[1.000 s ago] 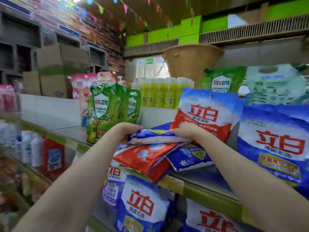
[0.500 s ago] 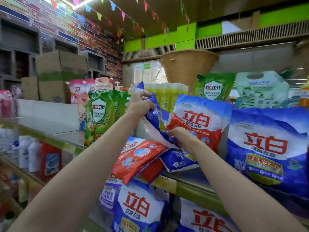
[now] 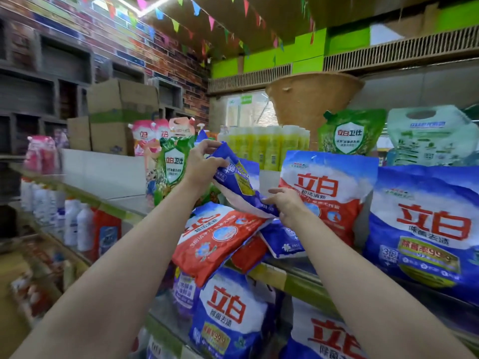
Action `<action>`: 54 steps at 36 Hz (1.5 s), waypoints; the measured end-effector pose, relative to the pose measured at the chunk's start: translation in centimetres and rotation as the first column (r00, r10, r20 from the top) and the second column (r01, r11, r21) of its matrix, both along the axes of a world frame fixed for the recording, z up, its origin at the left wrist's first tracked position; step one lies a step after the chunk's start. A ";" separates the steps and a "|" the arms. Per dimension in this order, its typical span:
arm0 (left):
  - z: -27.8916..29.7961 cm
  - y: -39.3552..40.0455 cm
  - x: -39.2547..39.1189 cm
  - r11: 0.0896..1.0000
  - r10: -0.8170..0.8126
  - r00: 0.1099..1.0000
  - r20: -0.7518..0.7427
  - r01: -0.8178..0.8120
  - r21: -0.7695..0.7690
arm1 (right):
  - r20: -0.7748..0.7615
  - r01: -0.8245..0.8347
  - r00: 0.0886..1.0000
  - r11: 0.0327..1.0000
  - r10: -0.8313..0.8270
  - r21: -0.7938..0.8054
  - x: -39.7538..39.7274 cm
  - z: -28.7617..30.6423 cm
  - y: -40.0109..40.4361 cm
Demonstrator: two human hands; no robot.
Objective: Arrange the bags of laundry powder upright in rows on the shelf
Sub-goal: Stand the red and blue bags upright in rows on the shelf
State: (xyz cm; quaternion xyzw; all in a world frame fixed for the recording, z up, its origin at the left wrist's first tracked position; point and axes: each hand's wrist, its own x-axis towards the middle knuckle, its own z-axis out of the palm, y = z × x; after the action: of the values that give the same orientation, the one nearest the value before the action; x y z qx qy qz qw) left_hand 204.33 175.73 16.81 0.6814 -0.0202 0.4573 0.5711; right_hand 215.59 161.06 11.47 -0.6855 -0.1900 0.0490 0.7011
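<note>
The left hand (image 3: 201,161) grips the top edge of a blue bag (image 3: 239,182), held tilted above the shelf (image 3: 290,281). The right hand (image 3: 287,206) pinches its lower edge. At 7 o'clock of it lies a red bag (image 3: 215,234); at 3 o'clock stands an upright bag (image 3: 329,193).

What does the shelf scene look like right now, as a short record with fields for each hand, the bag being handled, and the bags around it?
left hand: grips top of blue bag
right hand: grips its lower end
blue bag: lifted, tilted, not yet standing
red bag: lying flat, overhanging shelf edge
upright bags: red-and-white bag, large blue bag
</note>
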 end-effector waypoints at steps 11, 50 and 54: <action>-2.1 2.0 0.2 0.999 -0.041 0.994 -0.104 0.041 -0.007 | 0.147 0.099 0.983 0.993 -0.107 0.058 -0.6 0.3 -0.9; -6.8 5.8 3.8 0.974 -0.204 0.653 -0.730 0.212 -0.083 | -0.141 -0.300 0.951 0.927 0.274 -0.223 0.2 1.2 -1.7; -6.7 6.0 3.6 0.953 -0.283 0.665 -0.691 0.275 -0.126 | -0.028 -0.148 0.989 0.980 0.146 -0.132 0.9 0.4 -0.3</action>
State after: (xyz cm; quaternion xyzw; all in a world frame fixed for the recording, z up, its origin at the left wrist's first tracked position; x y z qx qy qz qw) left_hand 207.88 181.70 10.11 0.7892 0.0967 0.0714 0.6023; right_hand 216.49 160.77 11.90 -0.7146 -0.2301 0.1195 0.6497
